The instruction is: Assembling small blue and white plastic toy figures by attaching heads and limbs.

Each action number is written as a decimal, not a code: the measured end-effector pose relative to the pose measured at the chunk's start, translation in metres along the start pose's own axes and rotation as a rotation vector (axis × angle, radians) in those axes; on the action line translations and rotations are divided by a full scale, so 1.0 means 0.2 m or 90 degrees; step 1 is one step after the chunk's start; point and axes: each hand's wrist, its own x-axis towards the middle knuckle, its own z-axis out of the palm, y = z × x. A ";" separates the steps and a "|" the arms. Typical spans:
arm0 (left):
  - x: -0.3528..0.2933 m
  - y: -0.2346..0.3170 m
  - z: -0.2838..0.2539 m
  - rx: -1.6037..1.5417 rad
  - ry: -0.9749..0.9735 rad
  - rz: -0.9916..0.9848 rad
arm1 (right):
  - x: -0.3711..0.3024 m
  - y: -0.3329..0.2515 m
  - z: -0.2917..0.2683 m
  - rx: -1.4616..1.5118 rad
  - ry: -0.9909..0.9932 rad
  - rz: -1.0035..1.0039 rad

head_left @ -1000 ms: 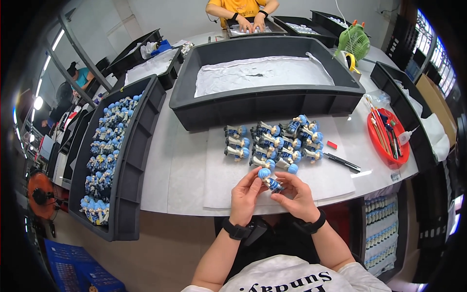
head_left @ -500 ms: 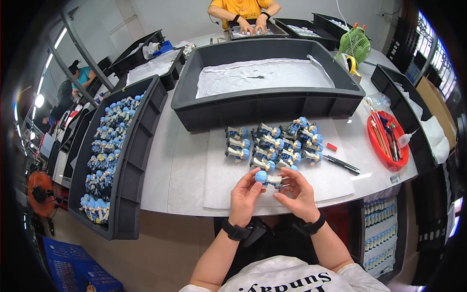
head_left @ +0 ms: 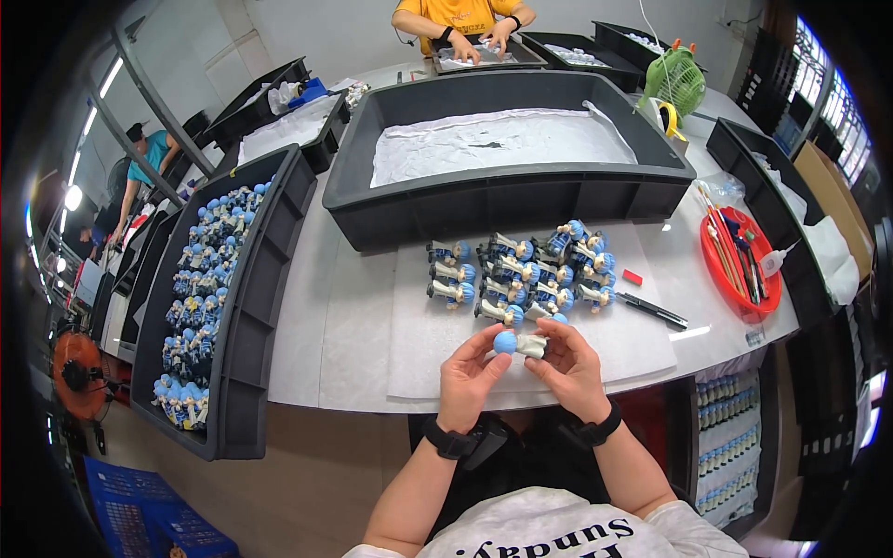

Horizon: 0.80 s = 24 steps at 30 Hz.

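Note:
Between my two hands, above the near edge of a white sheet point(head_left: 419, 358), is a small figurine point(head_left: 531, 346) with a round light-blue head and a whitish back. My left hand point(head_left: 470, 379) pinches it at the head end, thumb in front. At the other end, my right hand point(head_left: 569, 374) grips the lower part between thumb and fingers. Just beyond my hands lies a group of similar blue-haired figurines point(head_left: 512, 272), mostly on their sides in rough rows. Fingers hide part of the held figurine's ends.
A large black tray point(head_left: 502, 191) lined with white cloth stands beyond. Left, a black bin point(head_left: 244, 325) holds many figurines. To the right lie a red block point(head_left: 633, 277), a black pen point(head_left: 653, 312) and a red basket point(head_left: 735, 302) of brushes. A co-worker's hands point(head_left: 479, 48) work across the table.
The figurine has been turned in my fingers, so its whitish back now shows instead of its dark-blue side. Both hands stay in nearly the same place.

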 end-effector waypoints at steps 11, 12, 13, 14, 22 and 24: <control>0.01 -0.01 0.01 0.051 0.012 -0.019 | -0.01 -0.02 -0.01 0.019 -0.031 -0.015; 0.01 -0.01 0.01 0.057 0.015 -0.024 | -0.01 -0.02 -0.01 0.030 -0.036 -0.014; 0.01 -0.01 0.01 0.063 0.018 -0.028 | -0.01 -0.02 -0.01 0.041 -0.040 -0.014; 0.01 -0.01 0.01 0.063 0.018 -0.028 | -0.01 -0.02 -0.01 0.041 -0.040 -0.014; 0.01 -0.02 0.00 0.048 0.022 -0.049 | -0.01 -0.02 -0.01 0.028 -0.054 -0.015; 0.01 -0.02 0.00 0.043 0.022 -0.050 | -0.01 -0.02 -0.01 0.028 -0.057 -0.016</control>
